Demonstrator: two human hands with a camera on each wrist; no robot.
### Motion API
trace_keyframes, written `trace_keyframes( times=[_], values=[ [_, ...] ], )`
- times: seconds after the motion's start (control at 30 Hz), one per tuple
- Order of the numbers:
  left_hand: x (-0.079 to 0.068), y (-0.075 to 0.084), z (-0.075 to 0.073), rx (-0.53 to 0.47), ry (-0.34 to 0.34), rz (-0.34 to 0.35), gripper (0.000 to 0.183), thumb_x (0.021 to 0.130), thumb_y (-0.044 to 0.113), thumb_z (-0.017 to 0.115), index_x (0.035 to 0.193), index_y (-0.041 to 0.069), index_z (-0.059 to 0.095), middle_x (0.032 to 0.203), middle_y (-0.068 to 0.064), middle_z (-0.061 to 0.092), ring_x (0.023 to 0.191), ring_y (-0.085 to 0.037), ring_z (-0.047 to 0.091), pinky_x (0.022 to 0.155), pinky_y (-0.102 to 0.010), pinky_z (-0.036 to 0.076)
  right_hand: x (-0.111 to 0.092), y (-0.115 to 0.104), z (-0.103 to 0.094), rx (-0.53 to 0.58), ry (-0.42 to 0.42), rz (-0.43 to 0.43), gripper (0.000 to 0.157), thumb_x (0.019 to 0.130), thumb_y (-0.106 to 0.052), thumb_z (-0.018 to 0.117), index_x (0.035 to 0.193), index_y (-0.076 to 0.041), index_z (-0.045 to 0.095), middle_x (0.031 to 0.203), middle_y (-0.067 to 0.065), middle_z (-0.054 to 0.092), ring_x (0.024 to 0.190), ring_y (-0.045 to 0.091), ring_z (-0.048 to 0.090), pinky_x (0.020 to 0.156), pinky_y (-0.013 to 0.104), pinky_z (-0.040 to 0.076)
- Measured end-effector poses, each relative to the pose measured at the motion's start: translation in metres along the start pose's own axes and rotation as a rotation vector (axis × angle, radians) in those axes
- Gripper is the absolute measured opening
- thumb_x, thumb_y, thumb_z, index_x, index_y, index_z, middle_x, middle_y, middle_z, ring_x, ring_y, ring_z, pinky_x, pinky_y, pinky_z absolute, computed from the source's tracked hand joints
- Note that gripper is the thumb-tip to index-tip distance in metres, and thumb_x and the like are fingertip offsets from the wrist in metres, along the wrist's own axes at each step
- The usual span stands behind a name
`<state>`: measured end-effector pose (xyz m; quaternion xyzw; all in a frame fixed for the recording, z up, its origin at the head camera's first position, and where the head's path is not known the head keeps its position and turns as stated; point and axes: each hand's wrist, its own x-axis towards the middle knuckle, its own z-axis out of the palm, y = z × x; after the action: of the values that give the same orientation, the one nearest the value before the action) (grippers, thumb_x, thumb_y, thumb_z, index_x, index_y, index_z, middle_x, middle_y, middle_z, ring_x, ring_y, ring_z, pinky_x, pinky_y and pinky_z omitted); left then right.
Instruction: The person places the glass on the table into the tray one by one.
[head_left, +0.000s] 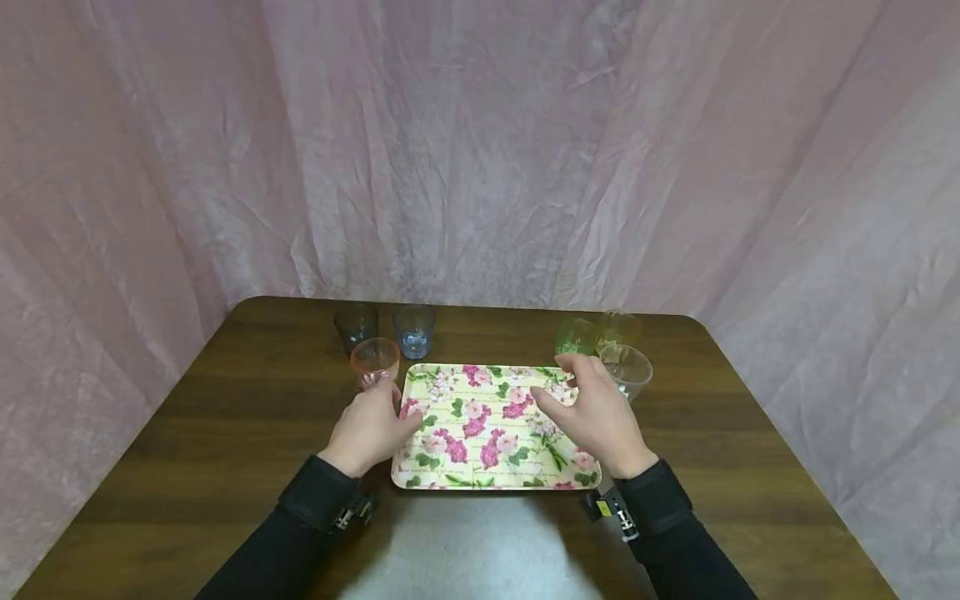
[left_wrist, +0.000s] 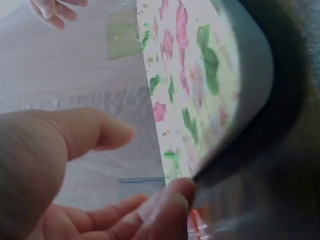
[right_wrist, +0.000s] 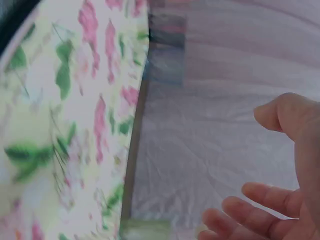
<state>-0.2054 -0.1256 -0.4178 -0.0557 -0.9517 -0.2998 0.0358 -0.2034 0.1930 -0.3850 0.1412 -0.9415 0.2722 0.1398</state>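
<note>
Black sleeves [head_left: 288, 529], two, on my forearms, entering at lower left and lower right of the frame. Left hand [head_left: 371, 427], mine: left of centre, at the left edge of the tray [head_left: 480, 417]; thumb well apart from loosely bent fingers, nothing gripped; whether a fingertip touches the rim, I cannot tell. Right hand [head_left: 596, 418], mine: right of centre, above the tray's right part; thumb and fingers spread wide, holding nothing. Tray, one: rectangular, pale yellow with pink flowers, lower centre, on a brown table [head_left: 210, 450]. Tumblers, six, upright: pink tumbler [head_left: 375, 358] just beyond my left fingers, grey tumbler [head_left: 356, 327] and blue tumbler [head_left: 414, 331] behind it; clear tumbler [head_left: 628, 371] beside my right hand, green tumbler [head_left: 575, 336] and yellow tumbler [head_left: 621, 327] behind. Pinkish cloth [head_left: 480, 150]: across the upper frame.
</note>
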Motion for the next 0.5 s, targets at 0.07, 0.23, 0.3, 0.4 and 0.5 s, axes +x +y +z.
trace_keyframes(
  times=[0.07,0.23,0.3,0.4,0.5],
  values=[
    [-0.001,-0.003,-0.001,-0.013,-0.035,-0.050,0.041,0.086,0.033,0.076,0.103,0.001,0.057,0.062,-0.003,0.053,0.051,-0.017,0.050,0.046,-0.031,0.037,0.001,0.004,-0.009,0.017,0.035,0.005,0.063,0.093,-0.049,0.067,0.137,-0.007,0.050,0.113,0.006,0.051,0.088,0.020,0.052,0.068,0.038,0.046],
    [-0.004,-0.010,0.001,-0.068,-0.102,-0.104,0.047,0.086,0.030,0.076,0.115,-0.001,0.056,0.064,-0.004,0.057,0.049,-0.018,0.053,0.045,-0.031,0.041,0.003,0.017,-0.029,0.040,0.147,0.016,0.059,0.094,-0.043,0.067,0.134,-0.003,0.052,0.118,0.013,0.050,0.097,0.025,0.051,0.073,0.044,0.047],
    [-0.003,-0.013,0.003,-0.086,-0.111,-0.101,0.047,0.087,0.028,0.075,0.118,-0.001,0.056,0.063,-0.004,0.058,0.047,-0.017,0.053,0.043,-0.031,0.041,0.004,0.024,-0.036,0.045,0.188,0.030,0.059,0.094,-0.041,0.068,0.133,-0.001,0.052,0.121,0.016,0.049,0.102,0.028,0.050,0.077,0.046,0.047],
    [-0.003,-0.017,0.008,-0.105,-0.109,-0.090,0.049,0.087,0.025,0.074,0.125,-0.001,0.055,0.060,-0.003,0.057,0.046,-0.016,0.052,0.042,-0.029,0.039,0.003,0.035,-0.045,0.052,0.229,0.068,0.058,0.094,-0.040,0.068,0.133,0.000,0.052,0.123,0.018,0.047,0.104,0.031,0.048,0.080,0.048,0.045],
    [-0.004,-0.023,0.011,-0.130,-0.092,-0.062,0.052,0.087,0.021,0.074,0.130,-0.001,0.055,0.061,-0.002,0.056,0.048,-0.015,0.050,0.043,-0.029,0.039,0.000,0.047,-0.050,0.059,0.245,0.118,0.059,0.095,-0.041,0.067,0.134,0.001,0.051,0.125,0.019,0.046,0.106,0.032,0.047,0.083,0.050,0.044]
  ],
)
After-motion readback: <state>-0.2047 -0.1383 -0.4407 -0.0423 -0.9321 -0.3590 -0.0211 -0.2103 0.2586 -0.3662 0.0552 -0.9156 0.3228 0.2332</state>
